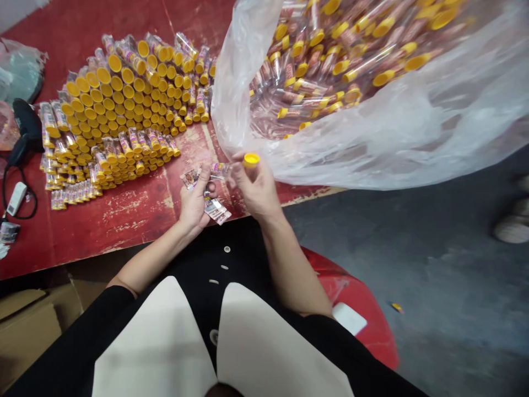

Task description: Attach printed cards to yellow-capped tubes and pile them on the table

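My left hand point(195, 199) is closed around a bundle of small printed labels point(217, 210), which stick out on both sides of the fingers. My right hand point(258, 187) grips a clear tube with a yellow cap point(251, 160); the cap shows above the thumb and index finger. Between the two hands lies a purple-and-white printed piece point(220, 170), partly blurred; I cannot tell whether it is on the tube. Both hands are over the front edge of the red table point(136, 212), just before a large clear plastic bag point(330, 160).
Capped tubes point(111, 105) are stacked in a heap at the left. The bag holds many loose yellow-capped tubes point(308, 85). A black handheld scanner point(28, 129) with its cable is at the far left. Below right, a white flat object point(349, 318) rests on a red stool point(367, 331).
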`<state>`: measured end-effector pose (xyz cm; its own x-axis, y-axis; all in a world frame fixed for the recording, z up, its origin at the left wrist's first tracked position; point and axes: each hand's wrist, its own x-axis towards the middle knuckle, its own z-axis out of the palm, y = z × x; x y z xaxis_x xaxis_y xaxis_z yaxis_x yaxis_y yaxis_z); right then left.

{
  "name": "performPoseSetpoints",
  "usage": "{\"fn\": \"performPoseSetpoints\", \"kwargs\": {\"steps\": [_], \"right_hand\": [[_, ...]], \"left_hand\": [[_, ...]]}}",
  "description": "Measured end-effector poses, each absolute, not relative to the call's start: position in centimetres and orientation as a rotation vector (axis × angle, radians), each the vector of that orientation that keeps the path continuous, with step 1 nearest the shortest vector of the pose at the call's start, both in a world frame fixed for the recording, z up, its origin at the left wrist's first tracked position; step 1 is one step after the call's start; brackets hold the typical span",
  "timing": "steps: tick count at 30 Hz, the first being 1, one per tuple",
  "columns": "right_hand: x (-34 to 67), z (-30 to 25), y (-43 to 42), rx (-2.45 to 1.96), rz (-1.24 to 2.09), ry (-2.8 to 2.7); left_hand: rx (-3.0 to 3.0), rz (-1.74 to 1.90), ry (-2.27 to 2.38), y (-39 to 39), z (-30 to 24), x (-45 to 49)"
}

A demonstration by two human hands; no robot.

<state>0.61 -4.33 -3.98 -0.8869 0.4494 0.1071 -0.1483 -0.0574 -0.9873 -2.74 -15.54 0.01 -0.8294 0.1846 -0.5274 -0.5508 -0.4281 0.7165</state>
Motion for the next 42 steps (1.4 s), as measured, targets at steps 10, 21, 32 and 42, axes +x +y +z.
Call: {"fn": "performPoseSetpoints", "kwargs": {"steps": [10, 21, 32, 42], "right_hand": [[3.9, -2.6, -3.7, -0.315, 1.743, -1.746], [5.8, -2.8, -4.4, -0.238, 1.564, -1.672], [8.2, -2.0, -4.3, -0.143, 1.382, -1.931], [7.9, -2.1, -4.7, -0.059, 1.448, -1.994]], "left_hand": [[-0.6, 2.053, 1.136, -15.8, 0.9, -2.7], [-0.477, 2.05, 1.108, -15.5, 1.3, -1.9], [-0.335, 2.064, 1.378, -15.8, 1.4, -1.4], [-0.144, 1.903, 1.397, -16.2, 1.4, -0.9]]}}
